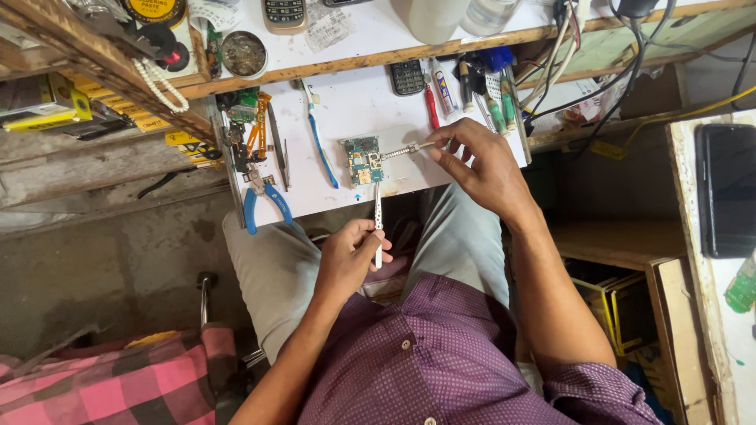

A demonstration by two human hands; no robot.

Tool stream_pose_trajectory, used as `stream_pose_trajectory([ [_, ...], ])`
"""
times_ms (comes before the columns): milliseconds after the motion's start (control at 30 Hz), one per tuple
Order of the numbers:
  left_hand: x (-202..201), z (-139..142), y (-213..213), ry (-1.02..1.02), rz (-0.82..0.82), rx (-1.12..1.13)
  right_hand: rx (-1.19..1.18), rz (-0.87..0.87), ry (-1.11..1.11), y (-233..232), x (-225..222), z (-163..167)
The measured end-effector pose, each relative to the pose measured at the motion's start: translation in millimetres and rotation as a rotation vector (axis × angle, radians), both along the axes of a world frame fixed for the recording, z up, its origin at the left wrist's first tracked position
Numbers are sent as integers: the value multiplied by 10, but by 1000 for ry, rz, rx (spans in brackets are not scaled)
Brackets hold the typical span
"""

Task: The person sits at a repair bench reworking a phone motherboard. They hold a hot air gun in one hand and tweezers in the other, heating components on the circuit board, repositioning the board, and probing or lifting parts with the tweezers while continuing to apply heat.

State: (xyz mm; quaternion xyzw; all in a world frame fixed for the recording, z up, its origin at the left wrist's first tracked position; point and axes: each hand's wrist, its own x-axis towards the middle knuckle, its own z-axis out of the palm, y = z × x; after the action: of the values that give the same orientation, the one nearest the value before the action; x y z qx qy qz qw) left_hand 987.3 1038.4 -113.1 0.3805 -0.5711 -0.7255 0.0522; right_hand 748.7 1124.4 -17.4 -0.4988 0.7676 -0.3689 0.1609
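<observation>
Head view: small circuit board (362, 160) sits on white bench (346, 102), just right of the blue toothbrush (319, 142). Left hand (352, 256) pinches tweezers (378, 224) shut, tips at board's near edge; right hand (480, 161) grips a metal tool (409, 149) touching its right side — should keep both tips steady, pressure light.

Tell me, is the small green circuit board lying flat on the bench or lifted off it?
Flat, it seems: the circuit board lies face-up on the white bench top. Tweezer tips from the left hand and right hand meet its edges.
</observation>
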Motion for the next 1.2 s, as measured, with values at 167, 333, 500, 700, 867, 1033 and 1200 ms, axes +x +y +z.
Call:
stream_pose_trajectory([
  [167,-99,26,-27,-5,13,-32,1,4,2,-29,-35,15],
  [333,-126,15,1,-4,13,-93,33,147,231,-63,-91,4],
  [500,-157,-16,35,22,38,-143,140,376,307,-259,-153,-59],
  [700,-82,62,-42,43,36,-159,242,484,385,-530,-97,-25],
  [867,-32,113,-40,21,23,-193,395,479,308,-597,-137,43],
  [1033,-49,71,-42,4,16,-220,224,551,413,-680,-195,2],
  [1200,-101,-13,-36,0,26,-253,194,573,448,-721,-205,-22],
])
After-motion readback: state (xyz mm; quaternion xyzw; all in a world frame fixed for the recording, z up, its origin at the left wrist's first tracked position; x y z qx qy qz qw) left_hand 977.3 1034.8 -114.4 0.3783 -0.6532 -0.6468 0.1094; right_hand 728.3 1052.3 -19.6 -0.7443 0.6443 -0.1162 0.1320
